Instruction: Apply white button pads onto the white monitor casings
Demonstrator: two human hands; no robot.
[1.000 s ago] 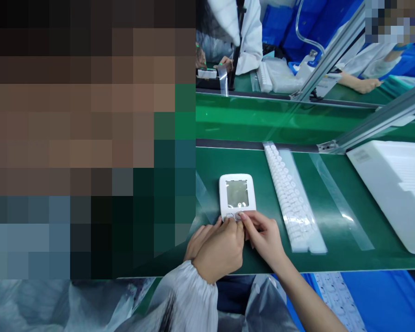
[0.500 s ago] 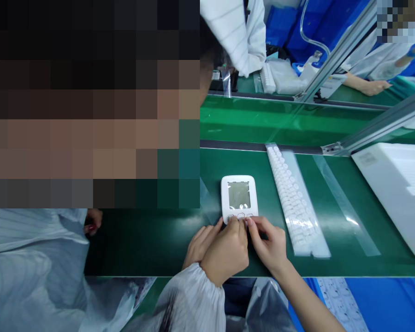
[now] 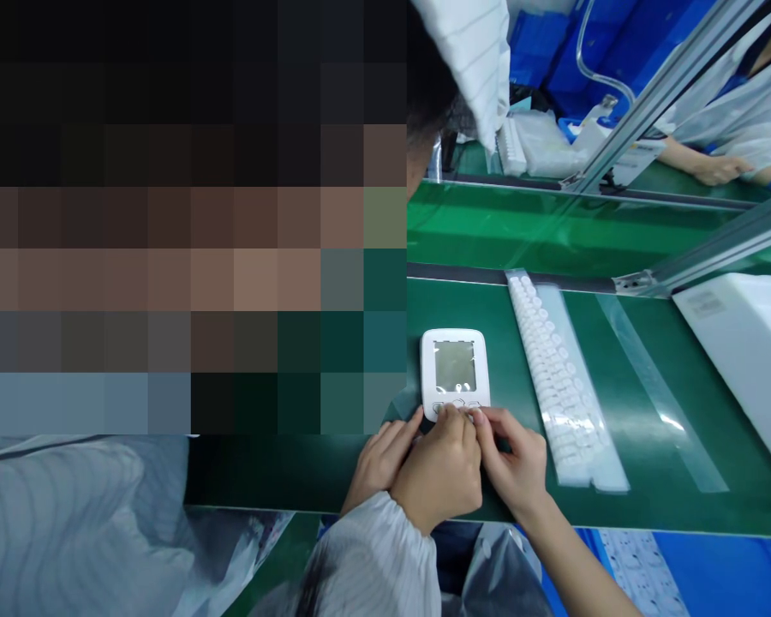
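My left hand (image 3: 440, 467) and right hand (image 3: 517, 463) meet at the 6 o'clock edge of the device (image 3: 456, 374), which lies flat, screen up, on the green table (image 3: 334, 467). Fingertips of both hands, curled, press on the button row; neither hand encloses the device. A strip (image 3: 562, 386) of white parts lies at 3 o'clock, near the device, not touching it.

Green conveyor belt (image 3: 527, 227) — aluminium frame rails (image 3: 655, 94), blue bins (image 3: 552, 43) behind.
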